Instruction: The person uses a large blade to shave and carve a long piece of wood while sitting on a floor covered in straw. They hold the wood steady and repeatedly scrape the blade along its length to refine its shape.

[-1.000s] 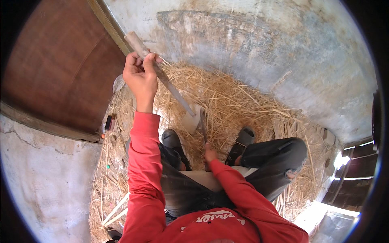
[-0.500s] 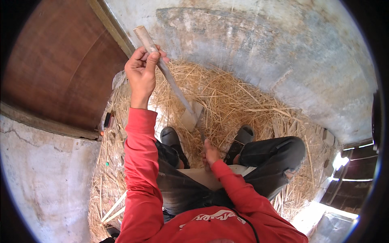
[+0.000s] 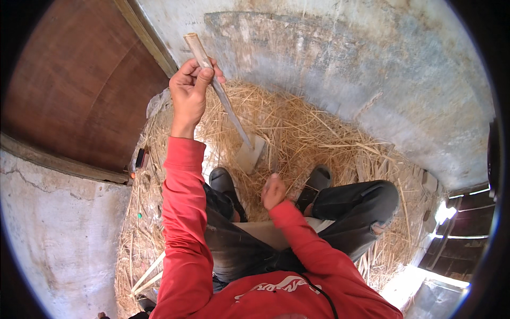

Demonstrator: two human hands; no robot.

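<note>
Left hand (image 3: 190,95) | wooden stick (image 3: 227,106) gripped near upper end | remainder slants down-right

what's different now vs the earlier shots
The left hand has shifted slightly right and up in the picture; the upper end of the stick has swung right, so it slants more steeply. The right hand has risen a little, and its blade, now blurred, has moved right, apart from the stick. Nothing was grasped or released; the pale block stayed put.
</note>
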